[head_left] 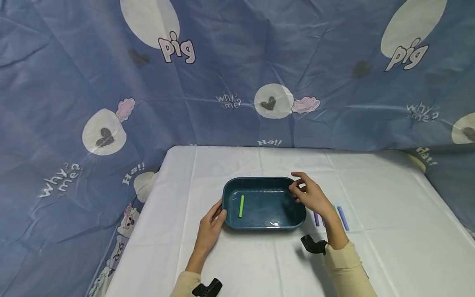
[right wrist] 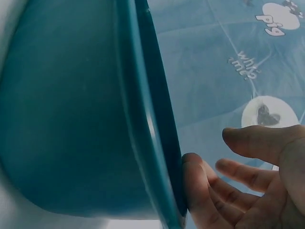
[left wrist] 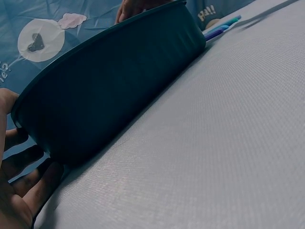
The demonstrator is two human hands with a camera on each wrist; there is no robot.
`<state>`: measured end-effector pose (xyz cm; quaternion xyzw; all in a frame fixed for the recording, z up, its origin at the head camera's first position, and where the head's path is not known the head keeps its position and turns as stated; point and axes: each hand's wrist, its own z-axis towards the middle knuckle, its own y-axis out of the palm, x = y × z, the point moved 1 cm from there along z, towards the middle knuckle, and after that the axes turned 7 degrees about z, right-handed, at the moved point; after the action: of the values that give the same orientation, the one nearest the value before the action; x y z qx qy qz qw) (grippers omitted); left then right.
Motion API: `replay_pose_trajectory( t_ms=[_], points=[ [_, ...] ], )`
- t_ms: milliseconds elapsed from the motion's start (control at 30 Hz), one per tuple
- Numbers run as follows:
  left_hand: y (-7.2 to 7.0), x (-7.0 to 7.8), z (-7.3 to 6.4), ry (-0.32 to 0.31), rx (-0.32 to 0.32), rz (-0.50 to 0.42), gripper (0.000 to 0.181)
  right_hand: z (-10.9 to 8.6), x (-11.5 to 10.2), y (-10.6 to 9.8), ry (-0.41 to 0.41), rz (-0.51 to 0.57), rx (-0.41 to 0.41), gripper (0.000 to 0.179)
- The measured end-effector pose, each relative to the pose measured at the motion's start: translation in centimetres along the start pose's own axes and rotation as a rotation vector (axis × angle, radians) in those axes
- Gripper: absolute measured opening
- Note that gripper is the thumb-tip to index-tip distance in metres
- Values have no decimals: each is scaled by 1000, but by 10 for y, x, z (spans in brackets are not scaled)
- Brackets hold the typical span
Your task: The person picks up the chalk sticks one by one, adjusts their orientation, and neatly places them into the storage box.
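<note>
A dark teal rectangular dish (head_left: 259, 227) with rounded corners stands on the table. Inside it, toward the left, lies a short bright green stick (head_left: 241, 206) that looks like chalk. My left hand (head_left: 209, 231) holds the dish's left end, with the thumb by the rim and the fingers (left wrist: 45, 186) against the outer wall. Over the right rim is my right hand (head_left: 311, 198), its thumb (right wrist: 257, 143) apart from the loosely bent fingers. One of those fingers appears beside the rim; whether it touches cannot be told. No stick shows in the right hand.
Several coloured sticks lie right of the dish, partly behind the right wrist: a purple one (head_left: 316, 219) and a blue one (head_left: 343, 218) among them. White cloth (head_left: 245, 264) covers the table. A blue printed curtain (head_left: 222, 123) hangs behind and along the sides.
</note>
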<state>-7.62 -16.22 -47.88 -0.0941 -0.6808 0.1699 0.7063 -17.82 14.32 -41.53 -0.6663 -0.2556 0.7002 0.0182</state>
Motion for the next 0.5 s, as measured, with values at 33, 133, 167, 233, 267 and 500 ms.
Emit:
replay_pose_trajectory(
  t_ms=[33, 133, 167, 233, 267, 500],
  points=[
    [0, 0, 0, -2, 2, 3, 48, 0, 0, 0, 3, -1, -2, 50],
    [-2, 1, -2, -6, 10, 7, 48, 5, 11, 0, -4, -1, -7, 51],
    [-2, 1, -2, -6, 10, 7, 48, 5, 12, -1, -5, 1, -7, 51],
    [-2, 3, -2, -2, 6, 3, 48, 3, 12, -3, -5, 9, -4, 50],
    [-1, 3, -2, -1, 2, -1, 48, 2, 13, -4, -5, 10, -1, 50],
    [0, 3, -1, -3, -6, -7, 48, -4, 12, -12, 8, 12, 26, 52]
  ],
)
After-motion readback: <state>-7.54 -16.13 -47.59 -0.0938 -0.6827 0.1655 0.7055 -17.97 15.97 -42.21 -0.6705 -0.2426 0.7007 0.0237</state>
